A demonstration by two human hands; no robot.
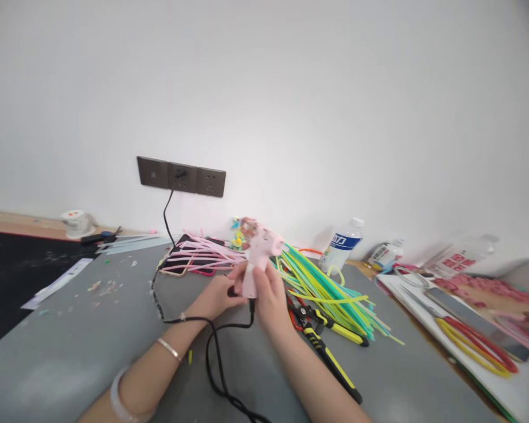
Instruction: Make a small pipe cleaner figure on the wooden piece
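A pale pink hot glue gun (pixel 258 258) is held upright over the middle of the table, its nozzle turned away to the right. My right hand (pixel 271 291) is closed around its handle. My left hand (pixel 223 294) has its fingers curled against the handle's left side, partly hidden behind it. A black cord (pixel 233 325) runs from the handle's base. Just behind the gun is a small blurred cluster of yellow, blue and brownish bits (pixel 238 235). Pink pipe cleaners (pixel 207 255) lie to the left of the gun, and green and yellow pipe cleaners (pixel 330 288) to the right.
Pliers with yellow-black handles (pixel 330 358) lie beside my right forearm. A water bottle (pixel 341 244) stands near the wall. The cord reaches a wall socket (pixel 181 176). To the right, scissors (pixel 476 346) and a phone (pixel 471 320) rest on a white board. A white spool (pixel 76 223) stands far left.
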